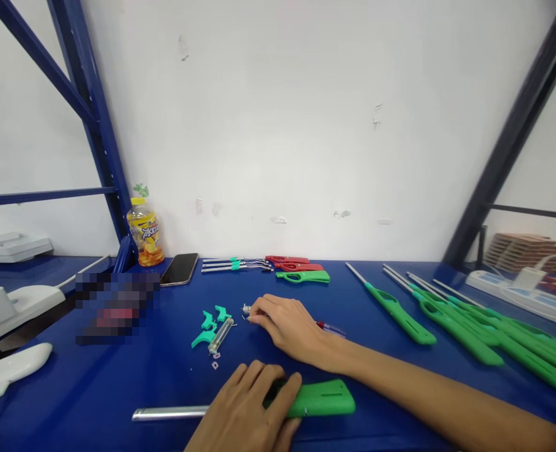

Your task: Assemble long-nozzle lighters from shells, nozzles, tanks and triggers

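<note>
My left hand [247, 411] is wrapped round the middle of a green long-necked lighter [327, 398] near the table's front edge. The lighter's metal tube points left, and my fingers cover its trigger area. Farther back, my right hand [289, 326] is closed with its fingertips pinched low over the table. Small pale parts [246, 309] show at those fingertips; whether they are held I cannot tell. To their left lie several turquoise trigger pieces [205, 338] and a clear gas tank [221, 335]. A screwdriver [330, 328] with a red and clear handle is partly hidden behind my right wrist.
Several green lighters [400, 314] lie along the right. At the back are metal tubes [230, 266], red lighter shells [289, 266] and a green shell [306, 277]. A phone [179, 270] and a drink bottle [144, 235] are back left; a white charger [16, 368] is front left.
</note>
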Tool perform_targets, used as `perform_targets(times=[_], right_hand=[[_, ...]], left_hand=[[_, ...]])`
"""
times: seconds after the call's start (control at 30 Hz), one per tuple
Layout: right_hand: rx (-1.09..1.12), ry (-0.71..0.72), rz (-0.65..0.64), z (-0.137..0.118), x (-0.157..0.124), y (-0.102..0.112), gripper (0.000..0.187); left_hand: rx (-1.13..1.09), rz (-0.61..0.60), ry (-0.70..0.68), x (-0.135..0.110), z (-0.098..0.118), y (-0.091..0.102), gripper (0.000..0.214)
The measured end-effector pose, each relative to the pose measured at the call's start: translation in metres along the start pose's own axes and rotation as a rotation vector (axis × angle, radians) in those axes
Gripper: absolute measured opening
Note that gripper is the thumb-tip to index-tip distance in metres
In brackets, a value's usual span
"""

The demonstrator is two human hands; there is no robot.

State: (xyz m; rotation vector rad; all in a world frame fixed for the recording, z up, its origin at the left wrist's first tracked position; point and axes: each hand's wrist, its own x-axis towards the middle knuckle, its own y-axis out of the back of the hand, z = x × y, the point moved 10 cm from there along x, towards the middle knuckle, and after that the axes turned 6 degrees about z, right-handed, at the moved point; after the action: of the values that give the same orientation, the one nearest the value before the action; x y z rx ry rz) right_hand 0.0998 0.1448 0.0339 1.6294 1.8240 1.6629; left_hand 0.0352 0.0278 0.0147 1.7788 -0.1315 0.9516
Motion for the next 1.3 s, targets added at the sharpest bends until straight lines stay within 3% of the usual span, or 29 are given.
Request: perform_targets(times=[0.2,0.33,0.5,0.63,0.93,1.3], right_hand=[[0.056,-0.056,0.021,-0.008,-0.011,0.049,0.014],[0.093,-0.107,-0.039,-0.010,-0.047,0.076,0.019],[0.077,-0.220,-0.150,-0.002,-0.094,0.095,0.022],[0.025,-0.251,-0.214,0.004,-0.107,0.096,0.026],[-0.072,-0.222,-0.289,0.008,-0.103,0.079,0.023],[-0.082,-0.230,-0.263,0.008,-0.101,0.084,0.027]], left_hand=[[0.031,-0.121,0.072,-0.004,-0.011,-0.006,0.049],[0.068,-0.159,0.045,-0.008,-0.012,-0.012,0.061],[0.027,-0.171,0.034,-0.009,-0.011,-0.014,0.068],[0.037,-0.171,0.019,-0.008,-0.010,-0.012,0.073],[0.043,-0.183,0.025,-0.008,-0.009,-0.014,0.076],[0.046,-0.211,0.042,-0.008,-0.008,-0.014,0.072]])
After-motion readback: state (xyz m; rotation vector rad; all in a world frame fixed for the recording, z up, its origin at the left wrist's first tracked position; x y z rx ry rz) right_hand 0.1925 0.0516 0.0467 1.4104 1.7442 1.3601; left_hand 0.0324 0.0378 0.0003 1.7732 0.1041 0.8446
